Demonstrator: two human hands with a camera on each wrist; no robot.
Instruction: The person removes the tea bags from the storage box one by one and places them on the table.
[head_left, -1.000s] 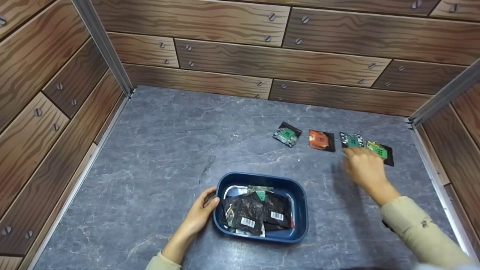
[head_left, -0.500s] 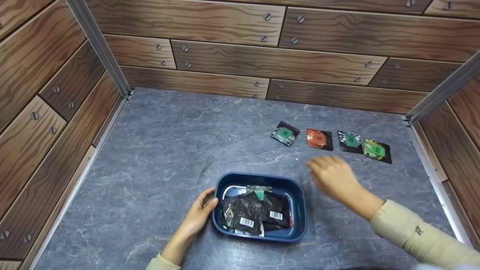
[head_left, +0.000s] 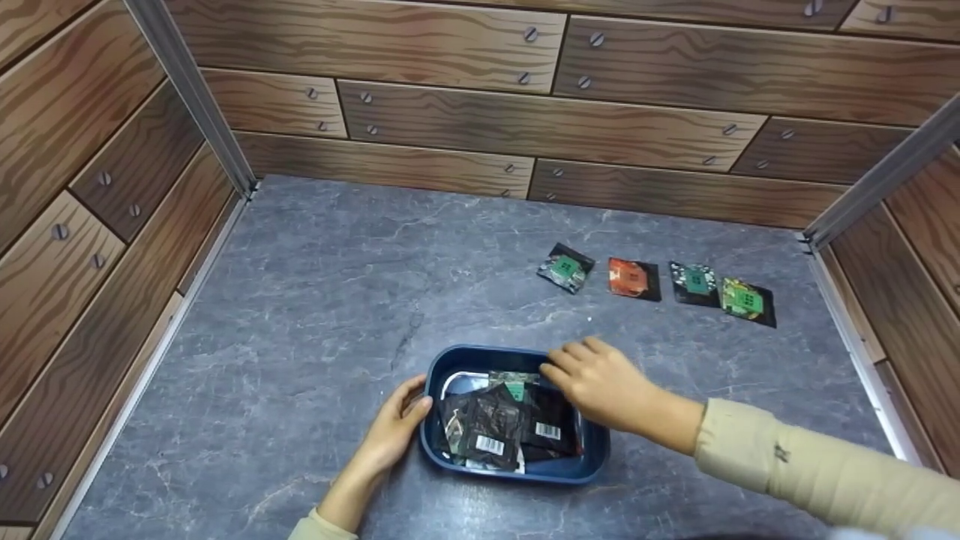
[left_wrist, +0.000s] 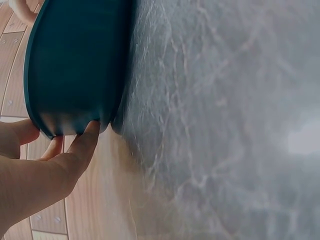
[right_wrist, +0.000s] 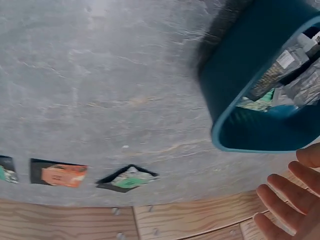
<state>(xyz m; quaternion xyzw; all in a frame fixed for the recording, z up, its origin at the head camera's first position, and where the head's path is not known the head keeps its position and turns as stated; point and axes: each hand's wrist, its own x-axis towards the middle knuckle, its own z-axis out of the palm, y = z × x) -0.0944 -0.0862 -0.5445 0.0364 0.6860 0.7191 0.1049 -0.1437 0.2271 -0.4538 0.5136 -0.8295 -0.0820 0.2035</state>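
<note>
A dark blue plastic bin (head_left: pixel 517 477) stands on the grey marbled surface with several mostly black sachets (head_left: pixel 489 424) piled inside, some showing barcode labels. My left hand (head_left: pixel 391 429) grips its left end, thumb at the rim and fingers against the outer wall, as the left wrist view also shows on the bin (left_wrist: pixel 75 65). Over the bin's back right corner hovers my right hand (head_left: pixel 600 384). In the right wrist view its fingers (right_wrist: pixel 287 190) are loosely spread near the rim and hold nothing.
Toward the back right lie a silver-green sachet (head_left: pixel 566 268), an orange sachet (head_left: pixel 634 279), a speckled green sachet (head_left: pixel 695 283) and a yellow-green sachet (head_left: pixel 748 301) in a row. Wood-patterned walls (head_left: pixel 435 112) and metal corner posts (head_left: pixel 191 97) enclose the surface.
My right hand has drawn back from the row's right end, moving left and nearer to above the bin. The sachets in the row stay put, and my left hand keeps holding the bin.
</note>
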